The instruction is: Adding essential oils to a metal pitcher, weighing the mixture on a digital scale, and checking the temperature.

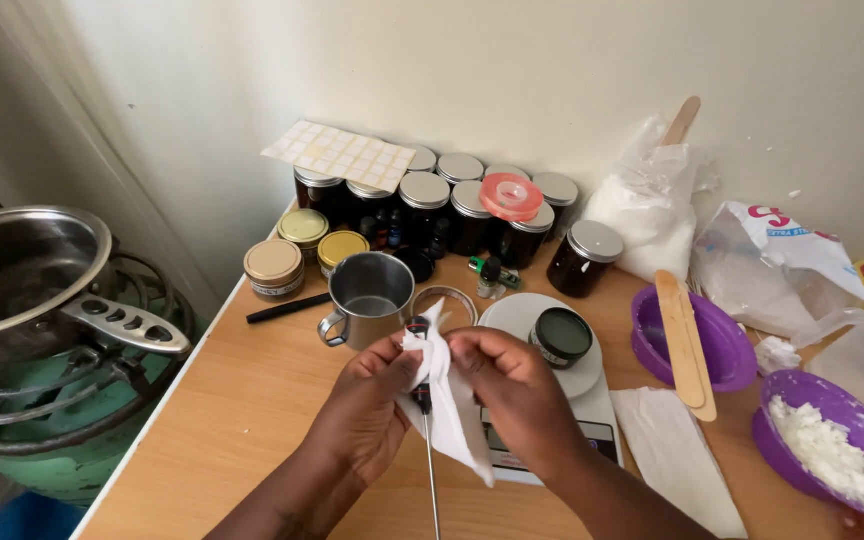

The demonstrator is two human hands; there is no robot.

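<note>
My left hand (370, 400) and my right hand (512, 385) meet over the wooden table (242, 420). Together they pinch a white tissue (452, 420) wrapped around the upper part of a probe thermometer (430, 470), whose thin metal stem points down toward me. Its dark head (418, 326) pokes out above the tissue. Just beyond my hands stands a metal mug (370, 296). A small dark jar (561, 336) rests on a white kitchen scale (552, 400) under my right hand.
Several dark glass jars with silver lids (452, 210) line the wall, a sticker sheet (340, 155) on top. Purple bowls (832, 445) hold white flakes and wooden sticks (687, 345). Plastic bags (772, 265) lie right. A steel pot (22, 280) sits on a gas burner left.
</note>
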